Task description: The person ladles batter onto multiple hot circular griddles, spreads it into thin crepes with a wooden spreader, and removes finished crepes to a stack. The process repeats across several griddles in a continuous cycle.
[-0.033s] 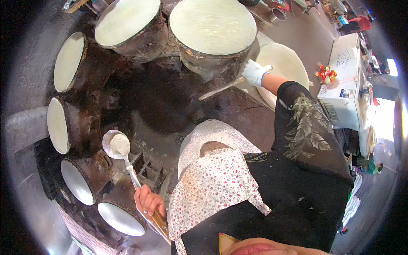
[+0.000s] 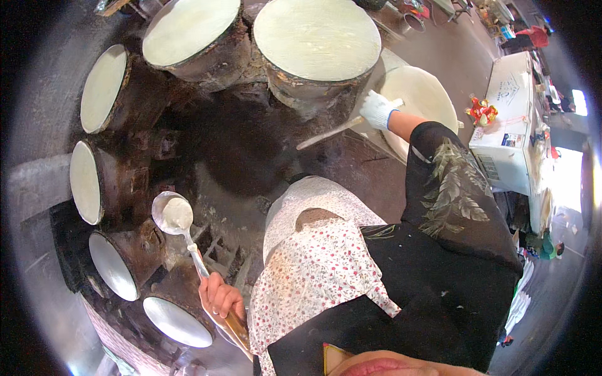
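My bare left hand [image 2: 222,296] is wrapped round the handle of a metal ladle [image 2: 196,258], whose bowl holds a mound of pale batter. The ladle hangs at lower left, inside a curve of round griddles. In a white glove, my right hand [image 2: 377,110] grips a long pale wooden stick [image 2: 329,133] near its upper end; the other end points left and down. The hand is over the left side of a wide basin [image 2: 456,113] of cream-coloured batter. A pale layer covers the large griddle [image 2: 316,39] ahead of me.
More pale-covered griddles, such as the upper-left one [image 2: 191,31], curve down the left side on sooty stands. Two at lower left show silvery surfaces, one being the nearest griddle [image 2: 178,322]. A white box-shaped unit [image 2: 508,94] carrying a red-and-gold packet [image 2: 481,111] stands right.
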The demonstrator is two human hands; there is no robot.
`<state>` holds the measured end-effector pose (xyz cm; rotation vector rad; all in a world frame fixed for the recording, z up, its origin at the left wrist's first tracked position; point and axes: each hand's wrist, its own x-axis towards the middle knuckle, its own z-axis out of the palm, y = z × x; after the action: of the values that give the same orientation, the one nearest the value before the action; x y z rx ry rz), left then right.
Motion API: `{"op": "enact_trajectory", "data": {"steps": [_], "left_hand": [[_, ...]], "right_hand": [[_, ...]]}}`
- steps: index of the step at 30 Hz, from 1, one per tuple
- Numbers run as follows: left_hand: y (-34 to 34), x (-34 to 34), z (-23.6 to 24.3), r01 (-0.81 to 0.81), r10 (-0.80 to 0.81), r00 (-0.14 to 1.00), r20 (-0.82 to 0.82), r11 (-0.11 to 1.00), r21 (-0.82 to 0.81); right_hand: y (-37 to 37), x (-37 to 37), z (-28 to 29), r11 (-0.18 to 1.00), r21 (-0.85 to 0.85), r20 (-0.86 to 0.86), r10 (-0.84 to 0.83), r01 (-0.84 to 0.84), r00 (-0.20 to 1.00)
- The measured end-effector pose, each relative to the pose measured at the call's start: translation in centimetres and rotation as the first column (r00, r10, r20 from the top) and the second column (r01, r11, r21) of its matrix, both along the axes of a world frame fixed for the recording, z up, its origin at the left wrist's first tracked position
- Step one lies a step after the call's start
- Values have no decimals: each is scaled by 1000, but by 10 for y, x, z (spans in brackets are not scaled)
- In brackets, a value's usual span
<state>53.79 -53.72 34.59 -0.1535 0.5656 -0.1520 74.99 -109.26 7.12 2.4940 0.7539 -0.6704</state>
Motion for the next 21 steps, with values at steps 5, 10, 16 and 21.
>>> {"op": "enact_trajectory", "data": {"steps": [5, 10, 16, 21], "left_hand": [[-9, -14, -2, -95, 95, 995, -28, 995, -21], [-4, -34, -49, -110, 129, 987, 99, 979, -173], [3, -112, -100, -445, 442, 889, 121, 896, -7], [-3, -227, -138, -654, 749, 663, -15, 588, 477]], "right_hand": [[-2, -24, 21, 986, 166, 81, 7, -21, 997], [59, -33, 35, 813, 582, 122, -84, -3, 989], [240, -56, 36, 508, 856, -164, 83, 100, 983], [424, -108, 80, 359, 927, -189, 705, -113, 684]]}}
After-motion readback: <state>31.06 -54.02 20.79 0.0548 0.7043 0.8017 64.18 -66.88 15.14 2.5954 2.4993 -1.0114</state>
